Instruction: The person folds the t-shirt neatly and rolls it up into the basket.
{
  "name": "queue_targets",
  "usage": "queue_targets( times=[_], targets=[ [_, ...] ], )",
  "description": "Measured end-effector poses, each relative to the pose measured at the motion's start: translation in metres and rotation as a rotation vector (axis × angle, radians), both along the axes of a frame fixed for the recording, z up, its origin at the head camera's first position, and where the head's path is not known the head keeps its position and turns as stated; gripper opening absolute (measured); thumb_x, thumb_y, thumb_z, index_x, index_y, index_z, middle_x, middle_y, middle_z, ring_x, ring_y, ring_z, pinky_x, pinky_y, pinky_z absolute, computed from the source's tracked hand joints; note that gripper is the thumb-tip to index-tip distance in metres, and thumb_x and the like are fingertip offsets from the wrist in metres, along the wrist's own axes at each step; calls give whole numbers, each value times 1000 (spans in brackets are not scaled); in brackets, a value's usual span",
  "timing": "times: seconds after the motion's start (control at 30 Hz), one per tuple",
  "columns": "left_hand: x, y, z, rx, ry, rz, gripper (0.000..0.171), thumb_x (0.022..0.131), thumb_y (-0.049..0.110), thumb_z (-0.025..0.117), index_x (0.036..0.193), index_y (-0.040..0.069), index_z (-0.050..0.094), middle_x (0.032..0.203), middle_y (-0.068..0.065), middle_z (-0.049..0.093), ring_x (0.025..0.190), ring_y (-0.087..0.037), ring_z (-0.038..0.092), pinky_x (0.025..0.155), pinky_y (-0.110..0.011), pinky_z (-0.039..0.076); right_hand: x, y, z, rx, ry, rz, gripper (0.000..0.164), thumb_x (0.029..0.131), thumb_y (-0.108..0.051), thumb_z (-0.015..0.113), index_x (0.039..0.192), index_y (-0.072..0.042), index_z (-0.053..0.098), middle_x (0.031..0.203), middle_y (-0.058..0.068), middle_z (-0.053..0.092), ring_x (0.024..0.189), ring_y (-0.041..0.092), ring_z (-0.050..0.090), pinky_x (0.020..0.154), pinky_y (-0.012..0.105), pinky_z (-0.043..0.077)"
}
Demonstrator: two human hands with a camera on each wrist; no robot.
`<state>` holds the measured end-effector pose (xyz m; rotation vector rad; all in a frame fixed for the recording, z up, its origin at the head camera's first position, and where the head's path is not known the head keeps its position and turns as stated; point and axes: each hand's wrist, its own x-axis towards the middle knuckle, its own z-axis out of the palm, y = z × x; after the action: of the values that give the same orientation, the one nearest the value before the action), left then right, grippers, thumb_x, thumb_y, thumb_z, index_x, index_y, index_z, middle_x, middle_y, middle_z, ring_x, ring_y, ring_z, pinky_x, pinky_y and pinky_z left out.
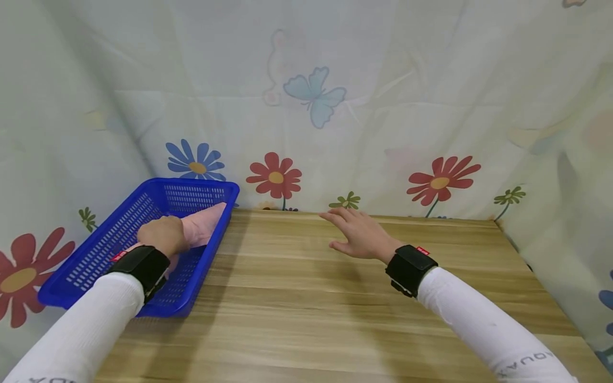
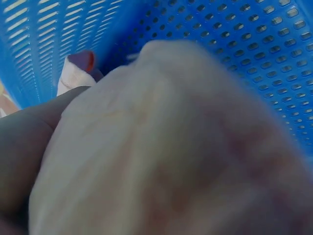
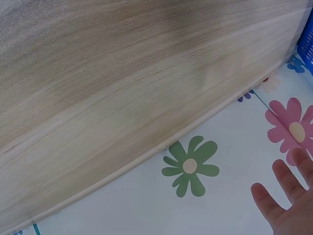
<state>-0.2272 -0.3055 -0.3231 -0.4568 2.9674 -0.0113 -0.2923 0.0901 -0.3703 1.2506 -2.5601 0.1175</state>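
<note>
My left hand (image 1: 164,235) reaches down into a blue plastic basket (image 1: 203,284), its fingers curled round a pale pink cloth (image 1: 205,222). The cloth runs from under the hand toward the basket's right wall. In the left wrist view the bunched cloth (image 2: 146,147) fills much of the picture, blurred, with a finger (image 2: 29,142) along its left side. Most of the gripping fingers are hidden. Over the wooden table my right hand (image 1: 361,233) hovers palm down with fingers spread and nothing in them; the right wrist view catches its fingers (image 3: 288,181) at the lower right corner.
The basket stands at the left of the wooden table (image 1: 297,319), near the back. A pale curtain (image 1: 373,133) printed with flowers and a butterfly hangs behind the table and along both sides. Both wrists carry black straps over white sleeves.
</note>
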Motion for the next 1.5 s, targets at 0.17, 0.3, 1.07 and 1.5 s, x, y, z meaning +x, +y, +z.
queue_targets(
  times=[0.17,0.3,1.07,1.5],
  targets=[
    [1,1,-2,15,-35,-34,56,68,28,67,104,-11,50,93,-27,57,74,-38,55,50,-44,43,1,0,-2,1,-18,-7,69,77,-43,60,135,-19,30,126,7,41,107,27,45,89,45,36],
    [1,2,-5,26,-92,-59,76,66,31,68,116,-15,36,101,-31,53,83,-42,53,56,-48,44,0,0,-3,5,-31,-1,69,78,-43,59,135,-19,29,126,7,40,107,27,45,89,46,36],
    [-26,-17,-40,20,-339,-108,98,54,39,78,125,-9,30,108,-30,50,89,-41,50,57,-48,44,-1,-1,-5,-8,-5,33,68,77,-40,61,133,-16,33,124,7,43,105,26,47,87,45,38],
    [9,16,15,49,-267,-190,38,79,26,57,104,-3,54,83,-14,55,74,-28,50,62,-45,43,1,-2,-6,25,-31,36,65,80,-40,58,135,-17,31,129,7,40,110,27,44,91,46,35]
  ],
)
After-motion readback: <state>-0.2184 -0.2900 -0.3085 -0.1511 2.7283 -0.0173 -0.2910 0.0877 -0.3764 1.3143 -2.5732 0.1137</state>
